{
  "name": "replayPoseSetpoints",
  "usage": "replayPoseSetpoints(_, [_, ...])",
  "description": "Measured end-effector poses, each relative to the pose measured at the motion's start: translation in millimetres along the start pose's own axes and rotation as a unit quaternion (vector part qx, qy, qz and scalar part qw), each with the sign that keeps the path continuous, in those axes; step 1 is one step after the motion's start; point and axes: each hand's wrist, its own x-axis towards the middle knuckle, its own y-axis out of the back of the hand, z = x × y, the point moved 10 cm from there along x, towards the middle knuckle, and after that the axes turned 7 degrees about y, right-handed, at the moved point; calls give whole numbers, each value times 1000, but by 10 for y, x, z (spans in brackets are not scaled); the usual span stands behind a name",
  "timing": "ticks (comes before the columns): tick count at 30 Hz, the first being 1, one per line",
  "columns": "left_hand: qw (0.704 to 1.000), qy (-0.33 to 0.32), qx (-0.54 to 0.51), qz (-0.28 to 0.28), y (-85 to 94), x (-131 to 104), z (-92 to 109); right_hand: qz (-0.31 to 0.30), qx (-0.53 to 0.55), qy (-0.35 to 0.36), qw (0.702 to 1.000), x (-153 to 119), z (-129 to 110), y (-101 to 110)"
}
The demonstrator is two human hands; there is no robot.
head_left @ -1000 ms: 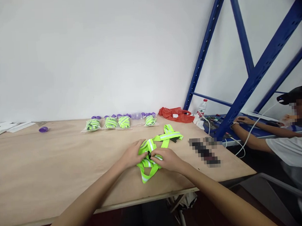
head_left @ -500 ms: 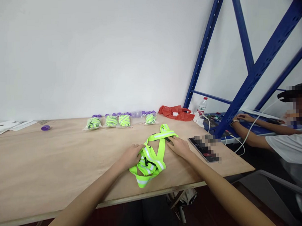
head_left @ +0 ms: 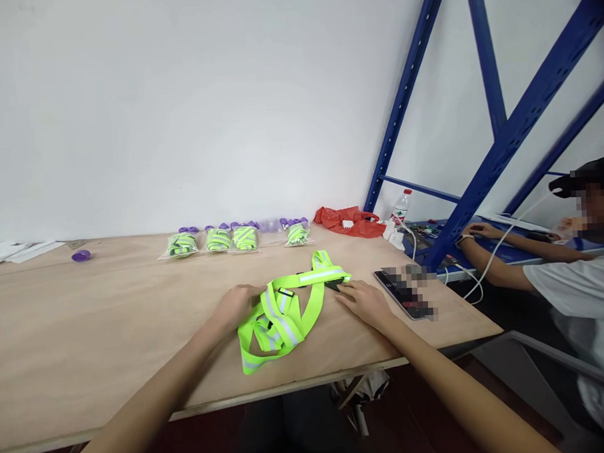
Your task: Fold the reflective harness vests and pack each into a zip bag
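A neon-yellow reflective vest made of straps with silver stripes and black buckles lies loosely tangled on the wooden table. My left hand is closed on the strap at its left side, the fingertips partly hidden. At the right end, the fingers of my right hand grip the strap's edge by a black patch. Between both hands the upper strap stretches across, while the looser loops bunch up nearer the table's front edge.
Along the wall stand clear bags of folded vests with purple items behind. A purple ring-like piece and white sheets lie left. To the right are a red plastic bag, a bottle, a phone, blue rack posts and a co-worker.
My left hand has moved left, drawing the left part of the vest with it and spreading the straps wider. My right hand stays at the right end.
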Motion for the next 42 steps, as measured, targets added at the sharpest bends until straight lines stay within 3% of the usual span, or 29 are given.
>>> replayPoseSetpoints(3, [998, -5, -56, -15, 69, -68, 13, 6, -4, -24, 1000, 16, -26, 24])
replayPoseSetpoints(7, [985, 37, -163, -40, 87, -147, 47, 12, -8, -70, 997, 144, -30, 36])
replayPoseSetpoints(13, [983, 70, -156, -73, 23, -94, 89, -2, 12, -101, 995, 365, 6, 26])
replayPoseSetpoints(21, [972, 77, -183, -128, -167, 81, 193, -5, 64, -72, 995, 339, 68, 45])
replayPoseSetpoints(26, [963, 18, -239, -123, -120, 123, 430, 10, 90, -56, 994, 243, 115, 57])
replayPoseSetpoints(30, [961, -14, -263, -81, 81, 127, 496, 30, 129, -39, 990, 201, 130, 102])
replayPoseSetpoints(35, [963, -30, -266, -32, 481, 127, 403, 105, 197, -18, 974, 147, 170, 320])
replayPoseSetpoints(37, [965, -33, -260, -11, 673, 136, 358, 149, 291, -25, 945, 131, 237, 427])
replayPoseSetpoints(39, [971, -29, -235, 25, 900, 146, 323, 183, 416, -44, 890, 127, 329, 496])
replayPoseSetpoints(41, [983, -16, -164, 83, 1176, 138, 320, 198, 503, -62, 839, 142, 395, 537])
replayPoseSetpoints(42, [986, -7, -115, 118, 1330, 123, 337, 197, 520, -67, 829, 156, 406, 558])
